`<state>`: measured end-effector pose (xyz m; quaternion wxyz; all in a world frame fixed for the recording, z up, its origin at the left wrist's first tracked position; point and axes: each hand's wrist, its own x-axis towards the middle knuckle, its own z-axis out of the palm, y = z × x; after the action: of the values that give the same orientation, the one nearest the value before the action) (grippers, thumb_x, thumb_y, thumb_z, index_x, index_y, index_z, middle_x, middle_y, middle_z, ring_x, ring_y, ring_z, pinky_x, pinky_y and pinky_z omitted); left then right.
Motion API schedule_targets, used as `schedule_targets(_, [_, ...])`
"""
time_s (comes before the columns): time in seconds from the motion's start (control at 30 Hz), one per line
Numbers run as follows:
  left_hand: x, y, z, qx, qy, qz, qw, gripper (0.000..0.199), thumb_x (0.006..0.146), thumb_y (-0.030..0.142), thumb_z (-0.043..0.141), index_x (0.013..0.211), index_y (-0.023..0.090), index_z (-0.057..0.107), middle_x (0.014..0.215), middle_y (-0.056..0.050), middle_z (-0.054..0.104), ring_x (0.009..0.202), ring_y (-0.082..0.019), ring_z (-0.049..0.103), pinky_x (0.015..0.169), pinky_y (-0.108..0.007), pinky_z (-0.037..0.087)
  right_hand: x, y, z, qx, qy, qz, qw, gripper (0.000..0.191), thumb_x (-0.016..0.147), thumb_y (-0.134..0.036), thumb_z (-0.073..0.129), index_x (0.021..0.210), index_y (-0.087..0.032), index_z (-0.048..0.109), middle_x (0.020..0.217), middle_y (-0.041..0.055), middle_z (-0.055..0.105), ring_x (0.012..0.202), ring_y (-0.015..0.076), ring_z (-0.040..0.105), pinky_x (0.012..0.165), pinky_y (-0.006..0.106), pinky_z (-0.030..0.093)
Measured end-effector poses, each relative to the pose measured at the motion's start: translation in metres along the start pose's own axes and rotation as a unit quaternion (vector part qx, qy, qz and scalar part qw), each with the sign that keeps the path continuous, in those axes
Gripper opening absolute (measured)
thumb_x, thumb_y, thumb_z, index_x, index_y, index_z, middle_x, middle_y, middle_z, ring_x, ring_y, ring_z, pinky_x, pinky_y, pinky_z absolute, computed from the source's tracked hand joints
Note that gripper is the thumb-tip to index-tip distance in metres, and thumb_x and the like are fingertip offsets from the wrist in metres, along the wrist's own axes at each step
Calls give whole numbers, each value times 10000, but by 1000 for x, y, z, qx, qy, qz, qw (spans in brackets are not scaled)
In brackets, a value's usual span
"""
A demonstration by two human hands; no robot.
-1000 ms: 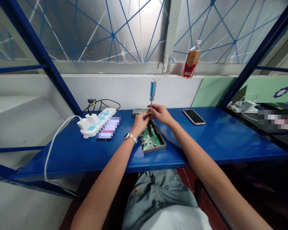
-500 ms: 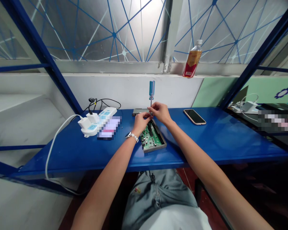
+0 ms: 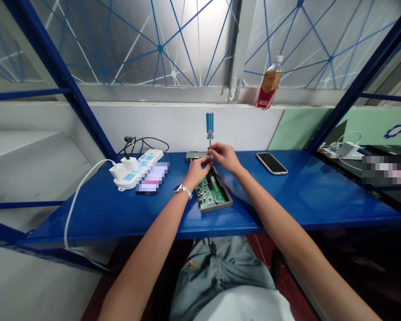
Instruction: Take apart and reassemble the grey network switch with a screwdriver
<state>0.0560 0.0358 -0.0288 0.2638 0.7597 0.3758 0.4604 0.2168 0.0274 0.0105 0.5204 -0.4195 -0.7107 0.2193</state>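
A screwdriver (image 3: 210,125) with a clear blue handle stands nearly upright, its tip end down among my fingers. My right hand (image 3: 225,157) is closed, pinching the thin metal shaft below the handle. Close against it, my left hand (image 3: 197,172) pinches at the lower end of the shaft; whatever lies between those fingertips is too small to make out. Beneath both hands is a green circuit board (image 3: 211,194) in an open grey metal case (image 3: 217,207). My left wrist and fingers cover part of the far left side of the board.
A flat grey metal piece (image 3: 194,155) lies behind my left hand. On the left of the blue table (image 3: 307,200) are a white power strip (image 3: 124,182) with plugs and a phone (image 3: 153,178) with a blurred screen. Another phone (image 3: 272,163) rests at right; a bottle (image 3: 269,84) stands on the sill.
The screwdriver handle has tilted slightly left and now stands more upright. Both hands stay at nearly the same place, still pinching; the case has not moved.
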Motion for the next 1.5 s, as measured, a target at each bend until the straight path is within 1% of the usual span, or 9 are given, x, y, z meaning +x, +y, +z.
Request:
schedule_targets(0.17, [0,2,4,16,56,-35,998,205,824,340,786,932,174,734,958,-85,792,927,-229,736,886,-354,561,-1,0,1,-52,57,12,997,198,843,-400,675,834,-205,646,764,21,720,655,173,648,649,300,515])
schedule_targets(0.33, [2,1,4,31,57,-38,997,163,845,340,767,842,179,740,883,-75,791,869,-231,733,850,-352,553,-1,-1,4,-76,89,14,993,227,831,-424,704,804,-206,646,742,20,710,647,168,641,657,301,506])
schedule_targets(0.4, [3,1,3,28,46,-36,998,137,855,306,753,860,170,761,896,-83,800,883,-242,739,866,-360,553,-1,-1,5,-66,78,11,995,241,843,-436,688,882,-199,676,782,26,720,649,164,646,661,302,513])
schedule_targets(0.53, [3,0,-1,5,11,-23,1000,117,873,225,707,929,180,799,971,-81,815,945,-260,753,923,-378,556,1,-2,3,18,0,9,1000,330,890,-387,584,1122,-175,684,974,71,765,668,154,669,672,305,545])
schedule_targets(0.7, [2,0,-3,-10,-14,2,1000,194,878,149,654,973,195,816,1022,-63,816,1017,-273,750,981,-396,549,1,-2,-2,57,-25,17,998,262,876,-332,549,1011,-156,689,900,75,765,633,150,652,646,305,545])
schedule_targets(0.9, [2,2,-2,3,-33,23,999,249,899,100,591,973,179,816,1011,-78,815,1006,-280,753,957,-390,548,0,-3,-4,55,-34,19,998,320,868,-360,580,1081,-149,691,952,86,776,636,144,651,667,308,546])
schedule_targets(1.13, [0,7,-1,48,28,-3,998,128,865,241,736,976,177,750,1003,-87,800,962,-245,740,912,-347,547,-2,-8,1,-9,30,18,999,209,832,-402,677,810,-197,646,747,32,717,691,183,651,682,314,517])
schedule_targets(1.27, [-1,5,2,54,59,-28,996,181,822,334,799,872,191,699,900,-65,778,869,-221,726,820,-319,543,-1,-8,5,-45,71,31,996,226,815,-413,707,770,-212,613,692,6,680,658,175,626,668,309,497])
schedule_targets(1.5, [4,0,4,36,54,-38,997,215,828,375,791,814,169,732,853,-75,784,821,-213,721,790,-321,540,-1,-7,10,-64,106,42,991,261,799,-438,737,761,-205,624,685,2,677,625,166,613,635,299,472])
